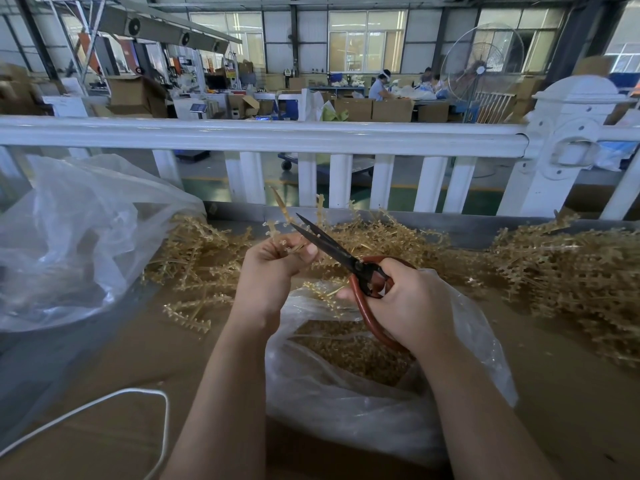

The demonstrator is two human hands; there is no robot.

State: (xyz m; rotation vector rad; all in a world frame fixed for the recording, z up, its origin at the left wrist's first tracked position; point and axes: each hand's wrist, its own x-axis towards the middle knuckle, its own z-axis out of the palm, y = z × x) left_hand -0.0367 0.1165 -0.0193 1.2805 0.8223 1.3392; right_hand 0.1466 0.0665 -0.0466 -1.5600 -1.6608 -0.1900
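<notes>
- Clear plastic bag of cut amber bits (346,410): 6 o'clock, below the work.
- Right hand (412,303) grips red-handled black scissors (329,247); blades slightly apart, axis toward 10 o'clock.
- Left hand (273,271) pinches amber plastic sprue branch (280,206); stem toward 12 o'clock, at blade tips.

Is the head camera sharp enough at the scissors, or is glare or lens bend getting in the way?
Head view: the scissors and the plastic sprig in the left hand are sharp and evenly lit; the wide lens bows the white railing; the clear bag below shows mild sheen; the far windows are overbright.
</notes>
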